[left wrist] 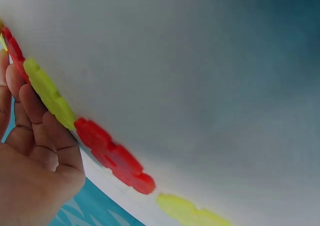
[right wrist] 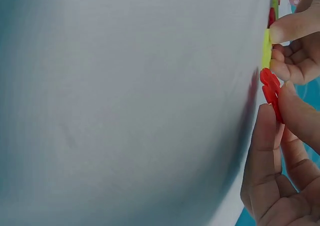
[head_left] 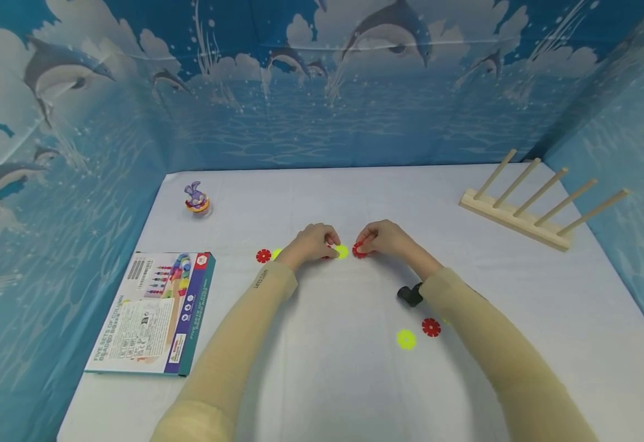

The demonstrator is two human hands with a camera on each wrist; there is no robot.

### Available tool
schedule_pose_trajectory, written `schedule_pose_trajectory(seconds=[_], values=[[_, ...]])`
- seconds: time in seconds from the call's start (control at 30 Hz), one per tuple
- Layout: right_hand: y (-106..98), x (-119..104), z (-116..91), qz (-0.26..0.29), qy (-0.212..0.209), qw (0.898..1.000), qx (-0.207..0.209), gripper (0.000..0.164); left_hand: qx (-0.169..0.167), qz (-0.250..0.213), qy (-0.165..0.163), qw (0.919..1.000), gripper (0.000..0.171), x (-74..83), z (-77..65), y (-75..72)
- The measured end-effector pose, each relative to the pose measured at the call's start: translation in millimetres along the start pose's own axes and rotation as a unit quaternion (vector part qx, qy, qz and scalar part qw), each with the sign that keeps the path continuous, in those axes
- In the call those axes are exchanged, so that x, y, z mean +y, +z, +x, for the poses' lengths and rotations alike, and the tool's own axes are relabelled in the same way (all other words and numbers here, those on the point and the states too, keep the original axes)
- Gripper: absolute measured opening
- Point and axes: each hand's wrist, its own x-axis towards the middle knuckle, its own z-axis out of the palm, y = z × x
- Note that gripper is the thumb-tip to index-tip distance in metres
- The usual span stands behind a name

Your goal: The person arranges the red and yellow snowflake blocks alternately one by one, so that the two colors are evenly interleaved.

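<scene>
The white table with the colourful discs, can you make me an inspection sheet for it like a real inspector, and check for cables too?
Surface: white table, things lying on it.
Discs: a row of red and yellow discs; a loose red disc and loose yellow disc near the right sleeve.
Peg stand: wooden, five pegs, back right, no discs on it.
Clutter: box lying left, purple bunny toy behind it, black object partly hidden.
Left hand: fingers curled, touching a yellow disc.
Right hand: pinching a red disc.
Cables: nothing seen.
Surroundings: blue dolphin-print cloth.
</scene>
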Motion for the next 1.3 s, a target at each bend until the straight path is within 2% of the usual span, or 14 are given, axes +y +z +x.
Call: schedule_pose_trajectory(seconds=[0.23,0.57,0.97,1.3], values=[[5,4,9,-0.009,-0.001,1.0,0.011,0.023,-0.008,-0.005,-0.002,1.0,0.023,0.7,0.2,-0.9],[11,-2,6,-0.03,-0.015,0.998,0.043,0.025,-0.012,-0.002,-0.004,0.9999,0.023,2.3,0.3,-1.3],[14,-4,4,-0.032,-0.01,0.998,0.047,0.019,-0.014,0.003,-0.005,0.9999,0.022,2.2,1.2,-1.2],[16,-2,3,-0.03,-0.012,0.998,0.054,0.017,-0.013,0.001,-0.025,0.9996,0.018,6.5,1.2,-0.8]])
